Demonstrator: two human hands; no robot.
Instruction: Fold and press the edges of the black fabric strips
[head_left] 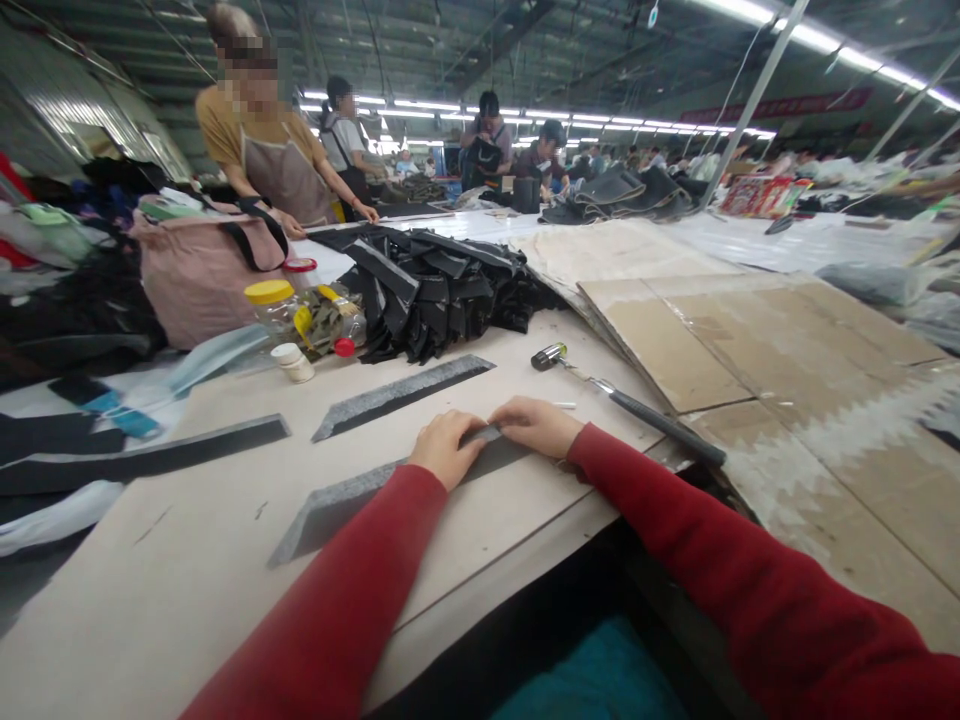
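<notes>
At least three dark strips with grey bands are laid out singly, all to the left of the hammer (630, 400). The near strip (337, 507) is found left of the hammer and closer to the body; it is pinched at its edge by the left hand (446, 445) and the right hand (536, 425), the fingers of both being curled in and the fingertips almost brought together. The second strip (405, 398) is placed left of the hammer too, untouched, and the third strip (180, 445) is seen far to its left. One pile (442, 285) of black pieces, too many to be counted, is heaped beyond the hammer and to its left. One cardboard stack (697, 330) is set just to the right of the hammer. Beyond the hammer, four people (270, 155) can be made out clearly. Four containers are counted to the left of the hammer: a yellow-lidded jar (274, 312), whose contents cannot be made out; a clear bottle (349, 322), by which greenish-brown bits are seemingly held; a white pot (292, 363), closed; and a pink bag (187, 275), by whose top something pale green is shown.
</notes>
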